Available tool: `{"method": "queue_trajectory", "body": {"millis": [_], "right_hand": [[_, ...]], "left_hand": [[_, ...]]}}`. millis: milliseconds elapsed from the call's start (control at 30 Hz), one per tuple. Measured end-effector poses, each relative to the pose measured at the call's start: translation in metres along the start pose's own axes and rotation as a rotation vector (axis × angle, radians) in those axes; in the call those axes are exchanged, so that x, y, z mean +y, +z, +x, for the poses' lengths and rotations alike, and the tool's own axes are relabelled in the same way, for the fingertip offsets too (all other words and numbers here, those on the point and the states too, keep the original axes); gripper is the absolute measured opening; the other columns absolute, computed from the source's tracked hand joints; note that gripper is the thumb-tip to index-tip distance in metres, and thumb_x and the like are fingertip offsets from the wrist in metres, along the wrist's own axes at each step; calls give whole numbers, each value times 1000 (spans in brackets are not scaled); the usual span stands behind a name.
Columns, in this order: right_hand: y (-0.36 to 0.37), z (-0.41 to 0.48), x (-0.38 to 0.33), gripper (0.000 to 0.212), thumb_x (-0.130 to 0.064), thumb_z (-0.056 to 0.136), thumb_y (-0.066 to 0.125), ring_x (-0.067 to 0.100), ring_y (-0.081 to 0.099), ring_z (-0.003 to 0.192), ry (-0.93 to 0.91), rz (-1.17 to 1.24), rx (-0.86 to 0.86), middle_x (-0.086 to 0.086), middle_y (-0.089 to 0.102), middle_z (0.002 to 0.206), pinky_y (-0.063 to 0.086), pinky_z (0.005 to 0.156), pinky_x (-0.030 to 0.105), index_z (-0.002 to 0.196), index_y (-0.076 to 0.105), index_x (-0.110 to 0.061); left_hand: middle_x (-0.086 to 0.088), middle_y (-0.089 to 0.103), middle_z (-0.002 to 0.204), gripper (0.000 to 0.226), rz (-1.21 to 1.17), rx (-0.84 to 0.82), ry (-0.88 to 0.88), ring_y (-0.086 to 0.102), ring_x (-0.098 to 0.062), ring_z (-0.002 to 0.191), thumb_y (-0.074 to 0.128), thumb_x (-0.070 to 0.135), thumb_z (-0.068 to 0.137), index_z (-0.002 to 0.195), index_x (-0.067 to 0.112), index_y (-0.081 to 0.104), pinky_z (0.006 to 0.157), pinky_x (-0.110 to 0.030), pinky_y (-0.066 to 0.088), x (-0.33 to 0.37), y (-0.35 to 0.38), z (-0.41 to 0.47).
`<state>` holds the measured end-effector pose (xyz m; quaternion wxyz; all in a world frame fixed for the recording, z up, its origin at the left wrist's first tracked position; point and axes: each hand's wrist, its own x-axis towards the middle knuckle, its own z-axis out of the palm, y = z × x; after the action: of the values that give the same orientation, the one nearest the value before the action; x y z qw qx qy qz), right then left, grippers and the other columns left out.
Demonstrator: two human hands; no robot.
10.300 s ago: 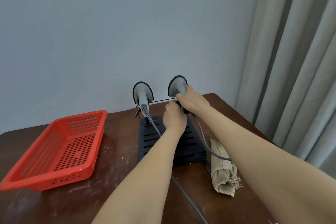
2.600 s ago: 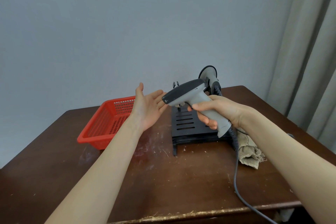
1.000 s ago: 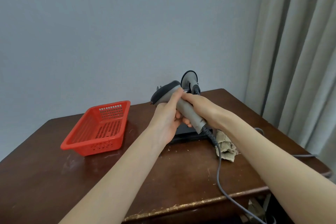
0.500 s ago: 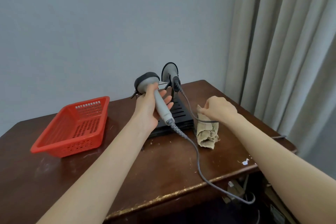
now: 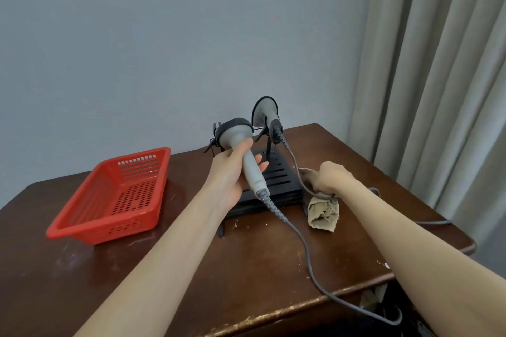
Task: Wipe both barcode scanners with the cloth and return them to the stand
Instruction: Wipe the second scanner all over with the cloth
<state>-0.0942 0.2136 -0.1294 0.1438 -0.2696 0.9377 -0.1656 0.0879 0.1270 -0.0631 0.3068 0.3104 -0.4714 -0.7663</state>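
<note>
Cable of grey rubber (image 5: 306, 254) is trailing from the grey handheld scanner (image 5: 246, 153) the left hand (image 5: 232, 172) is gripping. Right hand (image 5: 328, 176) is closing on the beige frayed cloth (image 5: 323, 212); wiping likely comes next. Second grey scanner (image 5: 267, 115) is sitting on the black stand (image 5: 276, 178).

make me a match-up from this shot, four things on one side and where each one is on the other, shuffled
Things:
1. held scanner
2. second scanner
3. cloth
4. red basket

Places:
A. on the table's left side
B. on the stand
C. in the left hand
D. on the table, under the right hand

Pairs: 1-C, 2-B, 3-D, 4-A
</note>
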Motion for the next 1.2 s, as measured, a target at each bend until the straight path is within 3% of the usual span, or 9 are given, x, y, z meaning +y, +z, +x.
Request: {"method": "queue_trajectory", "body": {"millis": [67, 167, 267, 400, 600, 867, 933, 1067, 1200], "right_hand": [[-5, 5, -2, 29, -15, 88, 53, 33, 61, 90, -5, 130, 173, 14, 62, 103, 49, 70, 35, 117, 57, -9], [-24, 3, -13, 33, -24, 92, 54, 37, 60, 95, -124, 378, 439, 16, 63, 108, 51, 76, 42, 124, 46, -21], [-42, -10, -34, 19, -26, 94, 51, 34, 60, 90, -325, 535, 593, 11, 66, 100, 48, 74, 40, 113, 51, -25], [-40, -23, -60, 10, -25, 89, 59, 16, 60, 89, -521, 784, 579, -5, 68, 90, 47, 77, 33, 96, 65, -27], [-23, -24, -88, 22, -23, 92, 58, 14, 56, 96, -578, 817, 488, -2, 57, 101, 40, 79, 21, 112, 68, -25], [-15, -47, -103, 30, -10, 88, 61, 13, 58, 83, -943, 643, 604, 0, 58, 94, 51, 74, 33, 115, 68, -20], [-20, -43, -102, 31, -11, 88, 58, 15, 57, 81, -927, 584, 622, -1, 57, 93, 51, 70, 35, 116, 67, -23], [-31, -32, -100, 30, -11, 93, 49, 18, 56, 86, -709, 613, 586, -3, 54, 94, 47, 73, 33, 114, 67, -23], [-26, -40, -107, 33, -8, 92, 52, 13, 53, 84, -812, 617, 587, -7, 51, 89, 46, 71, 28, 117, 66, -24]], "left_hand": [[-13, 62, 93, 21, -19, -8, 8, 70, -16, 62, 66, 20, 88, 96, 3, 56, 84, -42, 56, 0, -4, 4], [-14, 61, 100, 25, -55, 2, 11, 69, -21, 79, 65, 22, 89, 99, 1, 56, 80, -43, 57, 0, -8, 9], [-15, 63, 102, 27, -63, 30, -4, 68, -24, 83, 62, 27, 91, 97, 1, 57, 69, -40, 57, 0, -10, 14], [-12, 67, 101, 28, -102, 42, -22, 67, -20, 77, 57, 30, 94, 98, 2, 59, 62, -35, 57, -2, -10, 15], [-10, 62, 82, 33, -137, -13, -11, 54, -16, 57, 50, 34, 97, 94, 3, 61, 53, -29, 46, -6, -4, 7], [-7, 59, 73, 25, -25, 5, 115, 56, -16, 57, 47, 33, 98, 99, 12, 59, 54, -31, 50, -8, -8, 11], [-7, 58, 72, 27, 8, -7, 119, 54, -15, 55, 47, 34, 98, 100, 10, 59, 50, -29, 48, -7, -8, 10], [-8, 52, 69, 37, 51, -13, 112, 49, -15, 52, 47, 36, 98, 108, 2, 58, 44, -25, 44, -7, -7, 11], [-6, 58, 70, 34, 31, -8, 149, 52, -15, 54, 44, 37, 99, 104, 7, 59, 48, -28, 44, -8, -9, 13]]}}
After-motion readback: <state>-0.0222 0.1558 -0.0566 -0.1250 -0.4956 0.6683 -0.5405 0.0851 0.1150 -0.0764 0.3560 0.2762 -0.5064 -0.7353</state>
